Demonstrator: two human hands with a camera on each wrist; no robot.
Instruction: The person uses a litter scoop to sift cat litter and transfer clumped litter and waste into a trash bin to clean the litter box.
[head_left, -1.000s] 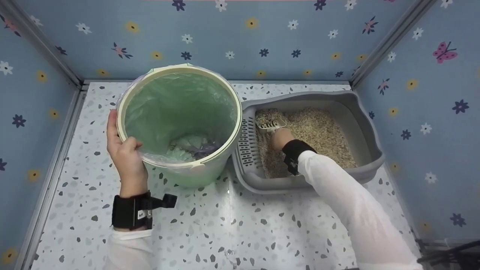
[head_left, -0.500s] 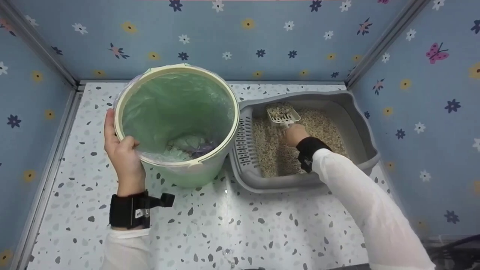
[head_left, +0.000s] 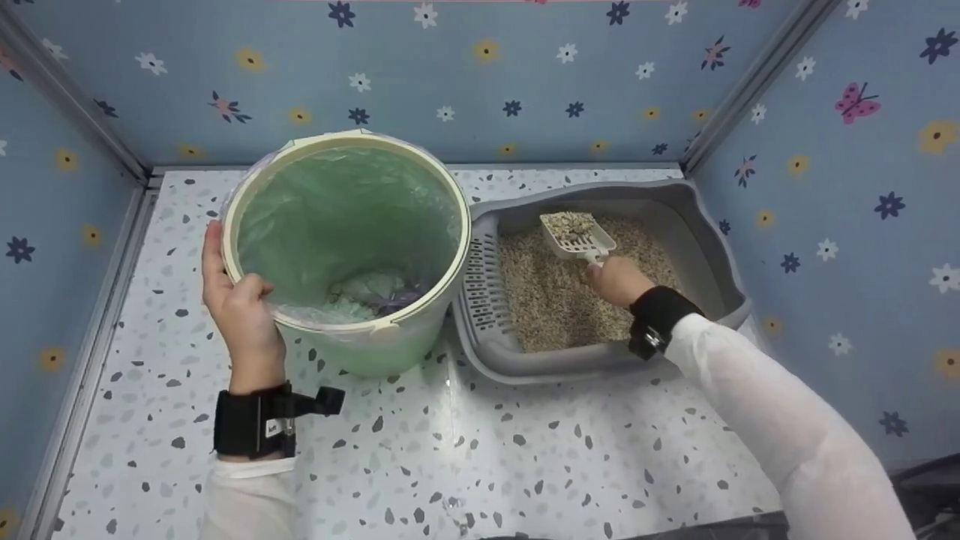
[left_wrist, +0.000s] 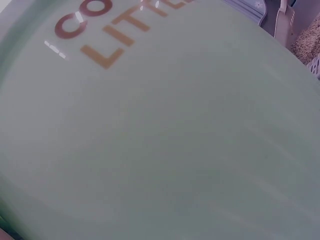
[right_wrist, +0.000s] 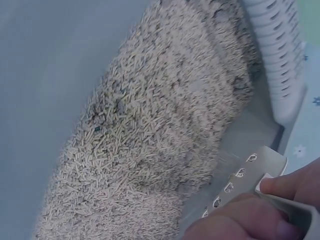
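In the head view my right hand (head_left: 619, 281) grips the handle of a white slotted litter scoop (head_left: 585, 244), which carries a heap of pale litter. The scoop is over the grey litter box (head_left: 540, 367), toward its back left part. Spread in the box is pellet litter (head_left: 570, 315), filling most of the right wrist view as loose litter (right_wrist: 145, 135). My left hand (head_left: 244, 315) holds the near left rim of a green trash bin (head_left: 382, 352), thumb at the rim and fingers along the outside. A clear liner with crumpled green and purple bags lies inside.
The bin stands against the litter box's left side, which has a slotted ledge (head_left: 486, 292). Blue flowered walls (head_left: 465, 82) enclose the speckled floor (head_left: 420, 457) at back, left and right. Dark cables (head_left: 926, 487) show at the lower right.
My right hand has lifted the scoop from the litter at the box's left side and moved it right, now heaped with litter. My left hand stays at the bin's rim.
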